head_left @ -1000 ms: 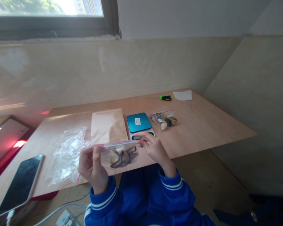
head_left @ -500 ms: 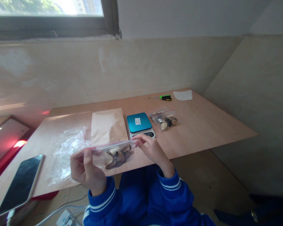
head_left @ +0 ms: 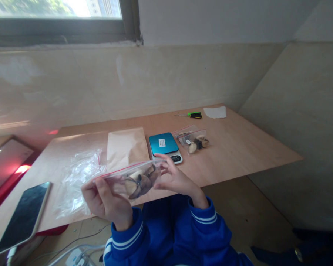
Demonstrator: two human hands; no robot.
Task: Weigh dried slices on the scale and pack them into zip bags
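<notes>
A clear zip bag [head_left: 140,181] with a red seal line is held up above the table's front edge. Pale and dark dried pieces, perhaps sliced mushrooms, lie inside it. My left hand [head_left: 108,199] pinches the bag's left end, thumb in front. At the other end my right hand [head_left: 177,179] grips the right side, its index finger along the top behind the seal and its thumb low near the contents. Just beyond the bag stands a kitchen scale [head_left: 163,143] with a blue plate and a small display, partly covered by my right fingers.
Right of the scale lie filled zip bags [head_left: 197,142]. A brown paper envelope [head_left: 126,146], a heap of clear plastic bags [head_left: 81,173] and a phone [head_left: 24,214] on a cable are to the left. Farther back are screwdrivers [head_left: 194,115] and a white paper piece [head_left: 215,112].
The bag's right end has risen and the bag now tilts. My right thumb has moved down along its side, and more of the scale's display shows.
</notes>
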